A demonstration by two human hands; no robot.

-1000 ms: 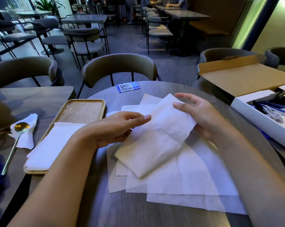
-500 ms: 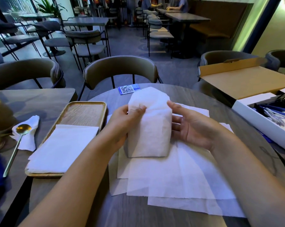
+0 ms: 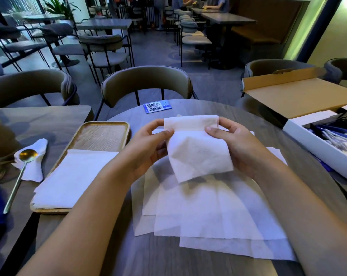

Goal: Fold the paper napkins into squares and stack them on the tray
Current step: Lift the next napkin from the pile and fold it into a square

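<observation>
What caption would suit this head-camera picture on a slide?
Both hands, left and right, hold a half-folded napkin above loose sheets, beside a tray of folded napkins.

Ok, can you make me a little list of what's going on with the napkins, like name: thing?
left hand: pinches the top left edge of the held napkin
right hand: pinches its top right edge
held napkin: lifted above the table, top edge folded over, not yet a neat square
loose napkins: flat, overlapping on the round table
tray: wooden, left of the hands
folded stack: on the tray's near end
spoon: on a separate napkin, far left
</observation>
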